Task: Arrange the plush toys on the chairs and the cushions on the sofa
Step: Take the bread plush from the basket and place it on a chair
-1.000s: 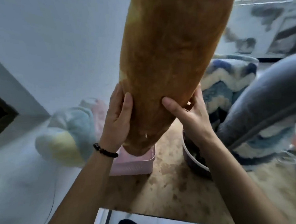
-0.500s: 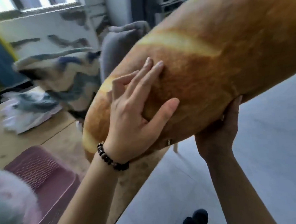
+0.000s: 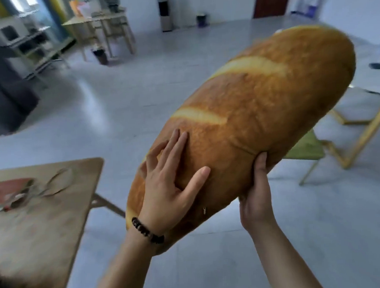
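The bread-shaped cushion (image 3: pixel 249 123) is gripped by the left hand (image 3: pixel 171 188), spread flat, and the right hand (image 3: pixel 256 197) underneath; a green chair (image 3: pixel 306 148) is partly hidden behind it, a wooden table (image 3: pixel 46 228) at left.

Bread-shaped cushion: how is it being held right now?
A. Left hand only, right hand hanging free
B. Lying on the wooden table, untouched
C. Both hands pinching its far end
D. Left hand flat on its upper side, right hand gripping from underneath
D: the bread-shaped cushion is up in the air, with the left hand spread flat on its upper side and the right hand gripping its lower edge from below.
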Demonstrator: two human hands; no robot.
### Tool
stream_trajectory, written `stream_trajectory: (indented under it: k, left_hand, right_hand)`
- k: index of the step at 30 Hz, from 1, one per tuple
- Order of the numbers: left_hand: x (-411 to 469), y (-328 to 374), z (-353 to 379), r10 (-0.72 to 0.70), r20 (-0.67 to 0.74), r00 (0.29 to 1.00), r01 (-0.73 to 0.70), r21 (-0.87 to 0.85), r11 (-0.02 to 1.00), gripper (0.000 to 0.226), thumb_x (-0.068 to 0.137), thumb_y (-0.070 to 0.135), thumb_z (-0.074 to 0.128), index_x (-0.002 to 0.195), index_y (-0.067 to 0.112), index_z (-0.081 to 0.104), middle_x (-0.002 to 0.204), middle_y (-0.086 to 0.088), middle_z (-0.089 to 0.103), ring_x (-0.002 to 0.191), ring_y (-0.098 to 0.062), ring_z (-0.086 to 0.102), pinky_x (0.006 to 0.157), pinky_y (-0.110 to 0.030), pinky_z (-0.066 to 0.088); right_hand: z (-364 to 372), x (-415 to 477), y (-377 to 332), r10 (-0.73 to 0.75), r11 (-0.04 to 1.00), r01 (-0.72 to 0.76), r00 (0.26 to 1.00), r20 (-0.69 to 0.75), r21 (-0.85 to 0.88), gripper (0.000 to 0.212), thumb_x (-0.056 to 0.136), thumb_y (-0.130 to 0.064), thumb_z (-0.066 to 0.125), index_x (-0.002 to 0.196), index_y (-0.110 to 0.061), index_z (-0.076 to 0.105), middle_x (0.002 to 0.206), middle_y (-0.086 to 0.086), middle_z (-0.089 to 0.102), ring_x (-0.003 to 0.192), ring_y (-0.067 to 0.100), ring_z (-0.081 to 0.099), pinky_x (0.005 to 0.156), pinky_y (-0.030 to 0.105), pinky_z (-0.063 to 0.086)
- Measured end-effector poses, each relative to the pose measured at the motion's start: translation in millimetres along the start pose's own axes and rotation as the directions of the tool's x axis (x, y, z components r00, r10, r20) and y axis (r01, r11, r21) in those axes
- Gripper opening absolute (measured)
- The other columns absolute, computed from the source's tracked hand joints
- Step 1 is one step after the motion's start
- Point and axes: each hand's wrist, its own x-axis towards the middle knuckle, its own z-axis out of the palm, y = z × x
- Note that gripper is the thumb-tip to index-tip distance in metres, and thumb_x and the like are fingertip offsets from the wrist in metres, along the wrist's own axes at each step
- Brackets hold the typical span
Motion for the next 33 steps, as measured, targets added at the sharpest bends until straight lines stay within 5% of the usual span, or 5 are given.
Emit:
stream_trajectory:
  k: [8,17,22,29,33]
  left_hand:
    - [108.5,34.5,129.6,0.070,0.136,0.988,-0.072,0.005,0.997,0.084,0.078,0.090,0.037,0.152,0.057,0.012,0.168,0.005,0.014,0.156,-0.018,0.011,0.122,-0.056,0.020]
    - [278.3,-9.1,286.0,0.140,0.022,0.990,-0.137,-0.120,0.983,0.049,0.091,0.051,0.058,0.135,0.028,0.063,0.132,0.003,0.067,0.119,-0.019,0.067,0.093,-0.037,0.056]
    - [393.0,11.6,368.7,0.284,-0.064,0.957,-0.291,-0.205,0.935,0.029,0.093,0.028,0.064,0.114,0.014,0.077,0.099,-0.004,0.079,0.087,-0.022,0.074,0.073,-0.015,0.045]
    - [508.7,75.8,504.7,0.800,0.009,0.599,-0.772,-0.257,0.581,0.032,0.104,0.029,0.055,0.130,0.014,0.067,0.133,-0.010,0.067,0.127,-0.027,0.062,0.099,-0.047,0.052]
    - [533.4,112.3,592.7,0.867,0.257,0.427,-0.798,-0.344,0.495,0.047,0.098,0.034,0.064,0.142,0.019,0.057,0.147,-0.008,0.055,0.143,-0.030,0.045,0.113,-0.052,0.040]
  right_hand:
    - [-89.2,115.4,-47.7,0.018,1.000,-0.022,0.985,-0.169,-0.018,0.103,0.051,-0.091,0.069,0.136,-0.035,0.056,0.131,-0.012,0.069,0.118,0.007,0.067,0.087,0.026,0.059]
    - [-130.9,296.9,-60.7,0.047,0.996,-0.068,0.953,-0.299,-0.060,0.049,0.072,-0.065,0.068,0.110,-0.036,0.067,0.118,-0.007,0.075,0.104,0.014,0.074,0.089,0.038,0.060]
    - [-182.9,397.3,-117.4,0.091,0.995,-0.080,0.971,-0.219,0.059,0.109,0.053,-0.087,0.073,0.145,-0.034,0.051,0.140,-0.001,0.065,0.124,0.025,0.065,0.103,0.048,0.052]
    - [-351.8,479.9,-185.8,0.182,0.819,-0.120,0.982,-0.056,0.561,0.089,0.092,-0.079,0.035,0.160,-0.022,0.028,0.164,0.019,0.030,0.149,0.050,0.026,0.119,0.071,0.015]
    - [-432.6,529.9,-175.0,0.184,0.760,-0.039,0.970,-0.157,0.648,0.048,0.096,-0.040,0.062,0.137,-0.018,0.050,0.137,0.013,0.055,0.125,0.040,0.050,0.117,0.065,0.024]
